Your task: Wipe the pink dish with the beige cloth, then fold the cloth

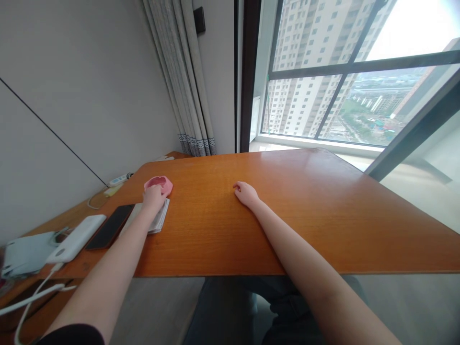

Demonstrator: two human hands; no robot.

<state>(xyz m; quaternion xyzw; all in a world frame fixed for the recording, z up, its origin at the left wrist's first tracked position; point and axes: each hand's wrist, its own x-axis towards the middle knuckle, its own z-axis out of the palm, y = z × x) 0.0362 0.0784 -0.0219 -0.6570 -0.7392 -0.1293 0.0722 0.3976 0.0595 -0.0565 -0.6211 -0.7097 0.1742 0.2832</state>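
Observation:
At the left of the table, my left hand (pixel 154 195) is closed at the near rim of a small pink dish (pixel 166 183) with an angular outline. My fingers partly hide its hollow, and what lies inside I cannot make out. Just under my left wrist is a stack of folded grey-white paper or cloth (pixel 160 218). My right hand (pixel 246 193) rests on the bare wood near the table's middle, its fingers loosely curled, thumb and forefinger apart, holding nothing.
Along the left side of the wooden table (pixel 215 230) lie a dark phone (pixel 110 227), a white power bank (pixel 76 238) with a cable, and a pale grey pouch (pixel 28 251). A power strip (pixel 120 179) sits by the wall. Windows stand beyond the table.

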